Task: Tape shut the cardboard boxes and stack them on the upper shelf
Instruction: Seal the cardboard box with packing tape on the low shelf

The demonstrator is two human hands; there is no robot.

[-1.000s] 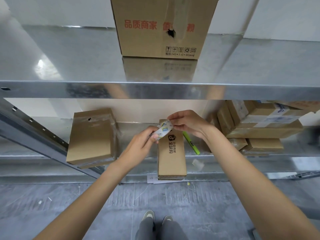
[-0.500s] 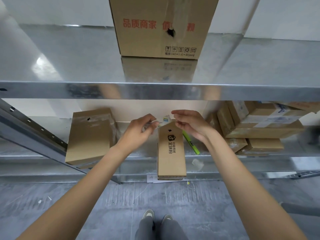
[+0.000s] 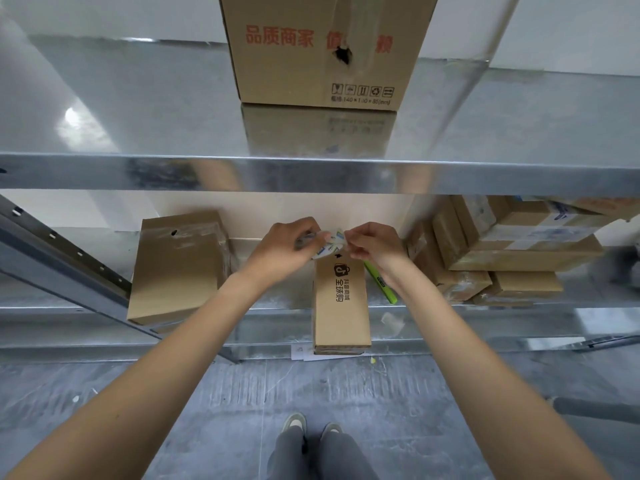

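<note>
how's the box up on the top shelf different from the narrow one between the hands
The top-shelf box is wide and bulky; the narrow box is long and slim. The top-shelf box carries red print and a torn hole in its front; the narrow box carries a black logo. The top-shelf box stands untouched on the upper shelf; the narrow box lies on the lower shelf, with the left hand and right hand pinching a printed strip at its far end. Both are brown cardboard.

The upper shelf, shiny metal, carries one large box with red print at its middle. On the lower shelf lie a flat box at left, a narrow box in the middle, a green marker just right of it, and stacked boxes at far right.
</note>
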